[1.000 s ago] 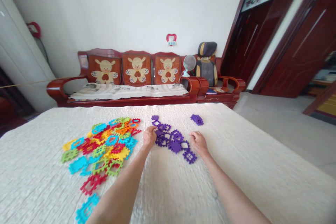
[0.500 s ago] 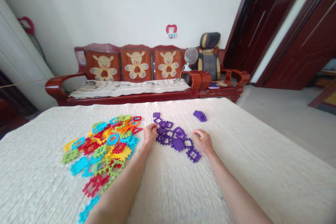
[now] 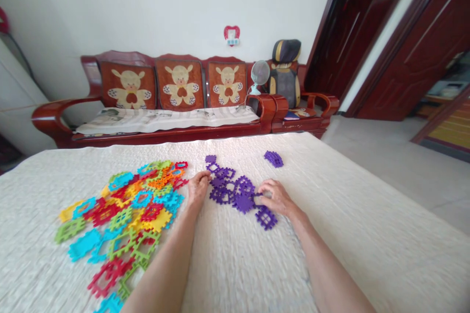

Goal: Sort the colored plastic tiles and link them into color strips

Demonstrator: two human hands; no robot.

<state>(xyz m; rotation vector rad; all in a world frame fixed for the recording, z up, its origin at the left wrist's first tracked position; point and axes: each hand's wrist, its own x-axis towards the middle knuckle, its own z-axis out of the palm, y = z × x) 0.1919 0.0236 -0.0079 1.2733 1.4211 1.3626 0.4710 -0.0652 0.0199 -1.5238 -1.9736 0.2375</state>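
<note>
Several purple notched plastic pieces point(image 3: 244, 202) lie in a loose group at the middle of the table. My left hand point(image 3: 199, 187) is at the group's left edge, its fingers pressed together by the purple pieces; what they hold, if anything, is too small to make out. My right hand point(image 3: 274, 196) is at the group's right side, thumb and fingers apart and curved over a purple frame-shaped piece, with no clear grip on it. Farther back on the right sits a small purple stack point(image 3: 273, 158). A single purple piece point(image 3: 210, 158) lies at the group's far end.
A large spread of red, yellow, green, blue and orange pieces point(image 3: 121, 217) covers the table left of my left forearm. Beyond the cloth-covered table point(image 3: 352, 234) stand a wooden sofa point(image 3: 55, 116) with bear cushions, a small fan point(image 3: 260, 73) and a massage seat point(image 3: 285, 83).
My right hand has moved left and in to the right edge of the purple group, over a frame piece. My left hand stays beside the group. The whole view has shifted slightly.
</note>
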